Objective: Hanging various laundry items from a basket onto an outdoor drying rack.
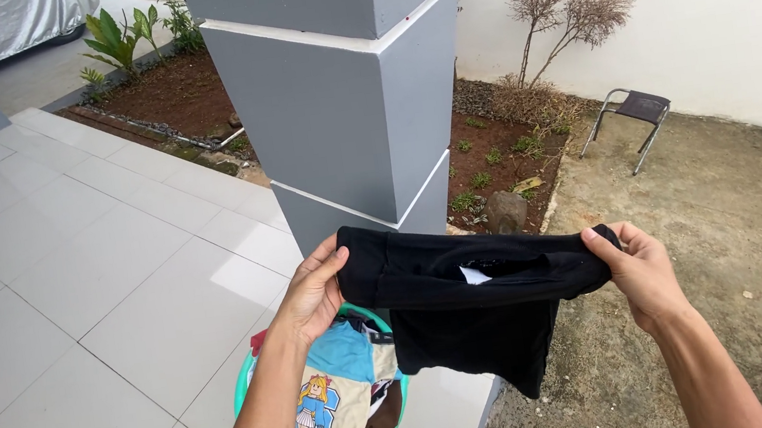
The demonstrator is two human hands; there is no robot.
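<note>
I've got the black garment [472, 305] stretched out at its top edge, left hand [313, 292] pinching one corner and right hand [641, 270] closed on the other, so it hangs flat above the green laundry basket [245, 384] of clothes by the grey pillar [334, 83].

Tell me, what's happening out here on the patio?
A person is holding a black garment stretched out between both hands: the left hand grips one end and the right hand the other, with the rest of the cloth hanging down. Just below sits a green laundry basket full of mixed clothes, on the white tiled floor beside a grey pillar. A small folding stool stands farther off by the white wall.
</note>
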